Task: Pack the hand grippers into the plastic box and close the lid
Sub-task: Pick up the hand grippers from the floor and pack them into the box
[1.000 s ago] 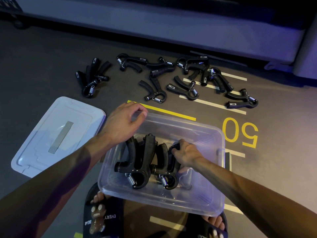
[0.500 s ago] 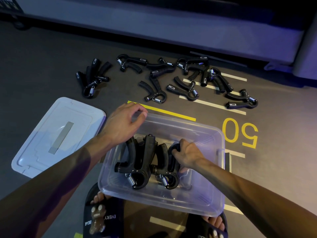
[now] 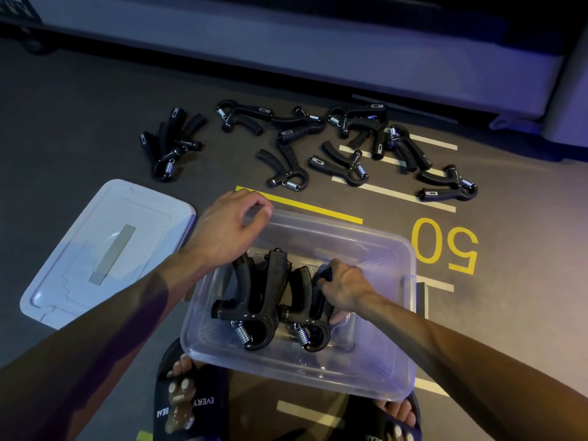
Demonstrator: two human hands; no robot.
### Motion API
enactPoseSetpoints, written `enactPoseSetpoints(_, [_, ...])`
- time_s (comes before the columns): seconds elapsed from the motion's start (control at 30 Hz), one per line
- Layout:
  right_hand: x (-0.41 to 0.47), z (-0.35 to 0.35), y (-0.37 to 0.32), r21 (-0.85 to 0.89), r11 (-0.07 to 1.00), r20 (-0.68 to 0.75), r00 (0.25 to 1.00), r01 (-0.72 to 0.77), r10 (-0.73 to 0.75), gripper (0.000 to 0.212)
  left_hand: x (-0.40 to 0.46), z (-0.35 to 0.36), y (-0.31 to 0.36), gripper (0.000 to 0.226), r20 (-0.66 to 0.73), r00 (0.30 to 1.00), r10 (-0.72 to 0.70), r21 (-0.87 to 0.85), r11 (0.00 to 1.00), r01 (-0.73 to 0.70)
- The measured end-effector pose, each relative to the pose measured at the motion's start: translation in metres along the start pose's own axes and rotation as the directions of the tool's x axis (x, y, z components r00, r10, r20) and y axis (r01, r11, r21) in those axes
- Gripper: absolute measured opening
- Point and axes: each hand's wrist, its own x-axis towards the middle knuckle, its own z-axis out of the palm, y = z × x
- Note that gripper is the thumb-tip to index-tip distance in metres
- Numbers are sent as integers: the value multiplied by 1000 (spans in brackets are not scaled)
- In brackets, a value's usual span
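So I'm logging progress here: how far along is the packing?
Early. Done: one black hand gripper lies in the clear plastic box. In hand: the right hand places a second while the left hand holds the rim. Left: the floor grippers and the white lid.

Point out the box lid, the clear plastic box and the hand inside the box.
box lid [image 3: 108, 249]: head view, grey centre strip.
plastic box [image 3: 410, 316]: head view, right rim.
right hand [image 3: 345, 286]: head view, back of hand.

Box's right half free; grippers fill left
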Motion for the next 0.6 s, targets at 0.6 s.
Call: enactPoseSetpoints(0.6, [-15, -18, -7, 105, 977, 271, 951, -183, 149, 55, 3, -3, -3, 25, 57, 998, 5, 7, 1000, -5])
